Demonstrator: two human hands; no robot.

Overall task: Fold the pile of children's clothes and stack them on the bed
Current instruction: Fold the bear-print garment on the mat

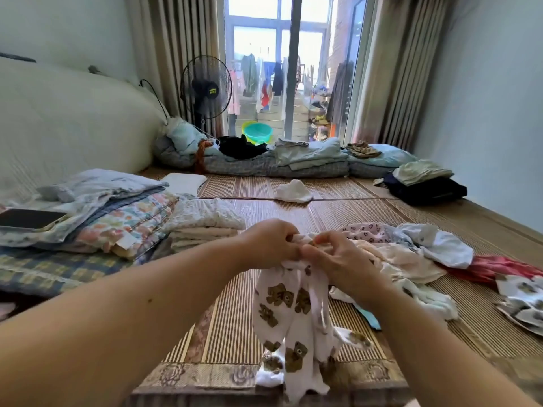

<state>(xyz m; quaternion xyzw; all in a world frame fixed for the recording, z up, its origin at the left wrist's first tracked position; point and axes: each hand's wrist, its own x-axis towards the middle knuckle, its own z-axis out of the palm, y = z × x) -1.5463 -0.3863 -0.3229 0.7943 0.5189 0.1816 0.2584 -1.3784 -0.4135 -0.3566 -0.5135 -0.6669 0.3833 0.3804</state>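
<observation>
A white child's garment with brown bear prints (289, 312) hangs in front of me over the bamboo mat (229, 333). My left hand (269, 245) and my right hand (340, 259) both grip its bunched top edge, knuckles close together. Its lower part droops down to the mat's near border. To the right lies a loose pile of unfolded clothes (405, 254), pink, white and red pieces mixed. On the left sits a stack of folded pale clothes (202, 227).
Folded bedding with a phone (29, 220) on it lies at the far left. A small white garment (293, 191) rests mid-mat. Dark and green folded clothes (426, 183) sit at the right by the wall. Quilts, a standing fan (205, 89) and a glass door fill the far end.
</observation>
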